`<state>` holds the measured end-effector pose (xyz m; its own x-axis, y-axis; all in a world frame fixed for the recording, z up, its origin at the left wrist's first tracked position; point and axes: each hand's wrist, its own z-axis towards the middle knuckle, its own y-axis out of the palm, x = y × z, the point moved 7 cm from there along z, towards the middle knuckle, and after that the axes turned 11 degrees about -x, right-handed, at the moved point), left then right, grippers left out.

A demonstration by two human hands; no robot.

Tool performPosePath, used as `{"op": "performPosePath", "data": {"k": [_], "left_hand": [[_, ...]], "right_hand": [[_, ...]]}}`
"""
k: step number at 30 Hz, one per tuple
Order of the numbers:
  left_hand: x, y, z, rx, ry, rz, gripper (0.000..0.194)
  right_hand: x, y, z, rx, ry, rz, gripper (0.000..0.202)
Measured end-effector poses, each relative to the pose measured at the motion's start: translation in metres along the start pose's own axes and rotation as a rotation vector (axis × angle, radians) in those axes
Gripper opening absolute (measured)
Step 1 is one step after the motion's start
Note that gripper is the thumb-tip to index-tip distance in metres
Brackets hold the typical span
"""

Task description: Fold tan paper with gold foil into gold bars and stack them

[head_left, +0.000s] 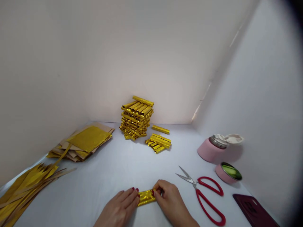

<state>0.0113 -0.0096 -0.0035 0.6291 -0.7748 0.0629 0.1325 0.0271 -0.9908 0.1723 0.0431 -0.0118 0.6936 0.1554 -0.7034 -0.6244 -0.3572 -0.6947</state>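
A small folded piece of gold foil paper point(146, 198) lies on the white table close in front of me. My left hand point(119, 206) covers its left end, fingers together and pressed onto it; the thumb is hidden. At the other end, my right hand point(169, 198) pinches the foil paper between thumb and bent fingers. To the right of my right hand lie scissors point(194, 183) with red handles, blades apart.
Gold foil sticks form a tall stack point(137, 118) at the back, beside a smaller pile point(159, 142). Gold sheets point(88, 138) and cut strips point(28, 186) lie left. On the right are a pink flask point(210, 149), a pink-sided bowl point(227, 176) and a dark red phone-like slab point(253, 209).
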Motion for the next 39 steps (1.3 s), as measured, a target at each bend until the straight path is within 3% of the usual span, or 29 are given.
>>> {"op": "performPosePath", "data": {"k": [6, 14, 17, 21, 24, 31, 35, 39], "left_hand": [[0.006, 0.026, -0.009, -0.064, -0.009, 0.167, 0.046], [0.008, 0.03, -0.013, -0.002, -0.009, 0.191, 0.061], [0.008, 0.028, -0.012, 0.009, 0.009, 0.164, 0.064], [0.011, 0.03, -0.011, 0.01, 0.03, 0.203, 0.06], [0.011, 0.03, -0.012, 0.012, 0.02, 0.22, 0.062], [0.009, 0.03, -0.012, -0.01, -0.028, 0.194, 0.069], [0.009, 0.029, -0.013, -0.064, -0.022, 0.154, 0.074], [0.007, 0.028, -0.012, -0.073, -0.017, 0.101, 0.073]], "right_hand": [[-0.005, -0.003, -0.005, 0.06, -0.066, -0.056, 0.014], [-0.005, -0.007, -0.013, 0.173, -0.115, -0.307, 0.016], [-0.014, 0.011, -0.02, 0.221, -0.216, -0.545, 0.035], [-0.029, 0.067, -0.03, 0.087, -0.563, -0.771, 0.06], [-0.018, 0.085, -0.029, 0.031, -0.539, -0.815, 0.069], [0.003, 0.063, -0.035, -0.077, -0.416, -0.738, 0.082], [0.002, 0.045, -0.038, -0.135, -0.302, -0.671, 0.07], [0.01, 0.023, -0.043, -0.111, -0.162, -0.61, 0.059]]}}
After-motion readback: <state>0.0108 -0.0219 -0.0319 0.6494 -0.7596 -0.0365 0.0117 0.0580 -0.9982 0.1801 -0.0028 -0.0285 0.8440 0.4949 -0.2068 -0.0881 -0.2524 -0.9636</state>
